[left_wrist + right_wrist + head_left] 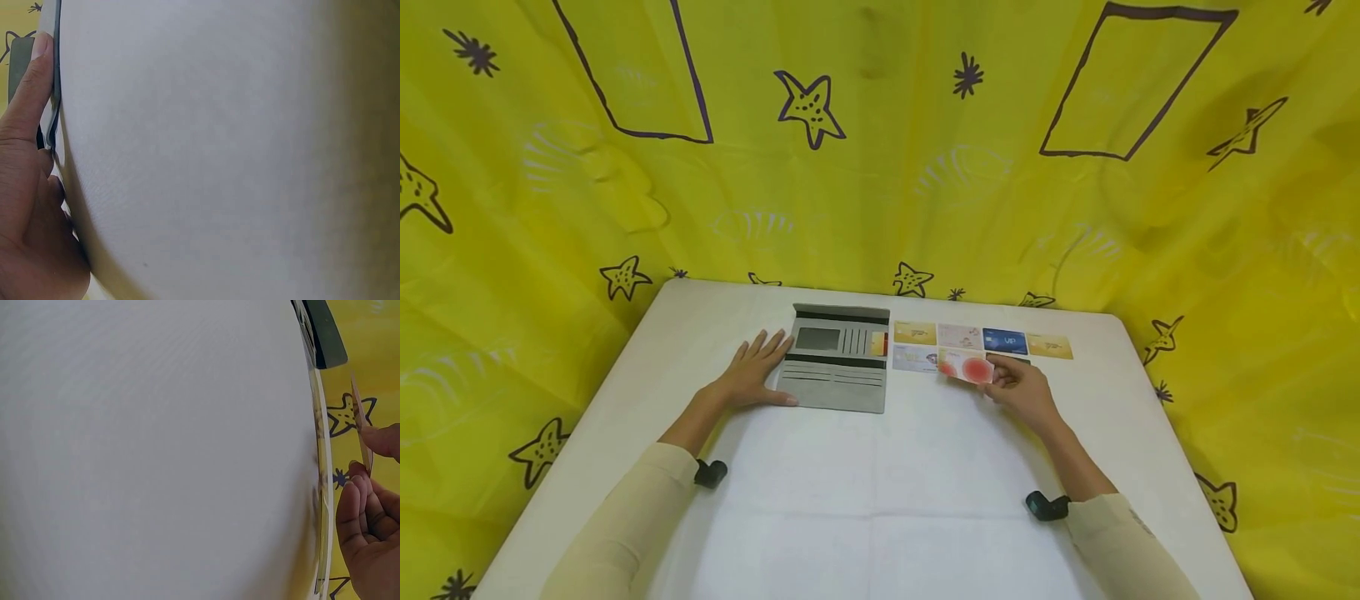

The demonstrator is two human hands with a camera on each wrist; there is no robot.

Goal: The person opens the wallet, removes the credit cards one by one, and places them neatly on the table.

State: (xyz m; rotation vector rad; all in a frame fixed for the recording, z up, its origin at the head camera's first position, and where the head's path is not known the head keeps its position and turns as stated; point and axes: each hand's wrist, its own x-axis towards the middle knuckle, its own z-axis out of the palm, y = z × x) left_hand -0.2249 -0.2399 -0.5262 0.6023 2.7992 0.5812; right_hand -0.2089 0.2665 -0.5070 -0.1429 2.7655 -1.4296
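Observation:
An open grey wallet (838,357) lies flat on the white table (880,467), a yellow card (877,342) poking out at its right edge. My left hand (758,371) rests flat beside the wallet's left edge, fingers straight, touching it; in the left wrist view a finger (28,87) lies along the wallet edge (55,75). My right hand (1021,385) pinches a white card with red blotches (967,367), lifted slightly just right of the wallet. In the right wrist view the card (362,434) shows edge-on between thumb and fingers (365,512).
Several cards lie in rows right of the wallet: a gold one (914,333), a pale patterned one (959,336), a blue one (1004,341), another gold one (1049,347) and a light one (914,358). Yellow star-print cloth (880,142) surrounds the table.

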